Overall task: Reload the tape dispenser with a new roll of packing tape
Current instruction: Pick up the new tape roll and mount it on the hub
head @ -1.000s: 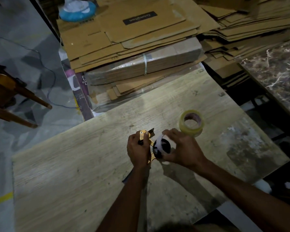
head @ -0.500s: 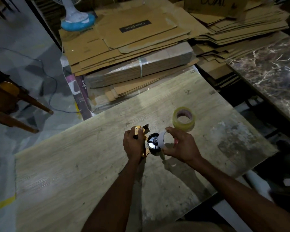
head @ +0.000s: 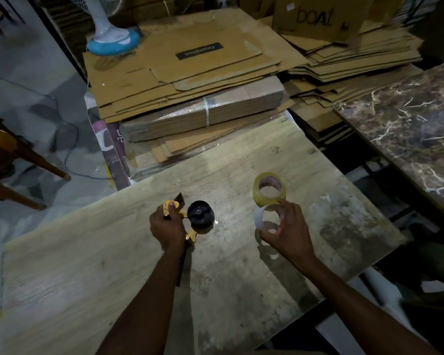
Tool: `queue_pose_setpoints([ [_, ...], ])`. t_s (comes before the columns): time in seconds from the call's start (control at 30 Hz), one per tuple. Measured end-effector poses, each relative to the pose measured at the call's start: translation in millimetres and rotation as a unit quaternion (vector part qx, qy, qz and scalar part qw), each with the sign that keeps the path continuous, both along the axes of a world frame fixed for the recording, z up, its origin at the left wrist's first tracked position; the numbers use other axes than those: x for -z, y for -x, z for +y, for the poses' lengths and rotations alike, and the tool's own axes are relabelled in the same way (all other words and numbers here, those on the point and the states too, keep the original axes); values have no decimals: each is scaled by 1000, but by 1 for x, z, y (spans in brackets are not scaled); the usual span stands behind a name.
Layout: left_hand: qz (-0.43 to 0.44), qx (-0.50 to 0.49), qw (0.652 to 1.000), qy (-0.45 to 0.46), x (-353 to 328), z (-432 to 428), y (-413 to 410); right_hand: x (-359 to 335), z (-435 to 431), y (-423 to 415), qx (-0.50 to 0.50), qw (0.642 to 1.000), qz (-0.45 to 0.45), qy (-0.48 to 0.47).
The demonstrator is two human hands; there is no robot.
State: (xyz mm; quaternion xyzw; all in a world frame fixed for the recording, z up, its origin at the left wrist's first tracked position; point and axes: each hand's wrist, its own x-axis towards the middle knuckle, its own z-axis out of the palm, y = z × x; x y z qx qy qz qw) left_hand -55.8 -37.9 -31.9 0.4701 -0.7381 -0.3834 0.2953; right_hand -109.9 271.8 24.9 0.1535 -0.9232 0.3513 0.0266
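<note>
On the pale wooden table [head: 87,278], the left hand [head: 167,226] is wrapped around the yellow tape dispenser [head: 190,235], whose long axis runs from 6 toward 12 o'clock, blade end pointing away from the person and its black spool hub [head: 200,216] bare and facing up. The right hand [head: 290,229], at 3 o'clock of the hub and well apart from it, pinches an empty white core [head: 260,217]. The new tape roll [head: 268,189] lies flat at 12 o'clock of that hand, hole upward, just beside the core
</note>
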Motion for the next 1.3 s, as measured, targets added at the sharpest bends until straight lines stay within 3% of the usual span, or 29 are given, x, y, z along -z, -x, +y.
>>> queue_pose_setpoints([
  [0.3, -7, 39, 998, 54, -2, -11, 6, 45, 36, 14, 39, 998, -25, -46],
  [0.7, -57, 52, 995, 65, -5, -10, 19, 47, 57, 17, 165, 986, 10, 14],
  [0.83, -67, 61, 994, 66, -3, -12, 19, 51, 63, 24, 154, 987, -46, 15],
  [1.3, -44, 115, 990, 70, -13, -4, 17, 49, 57, 13, 151, 988, -37, 1],
])
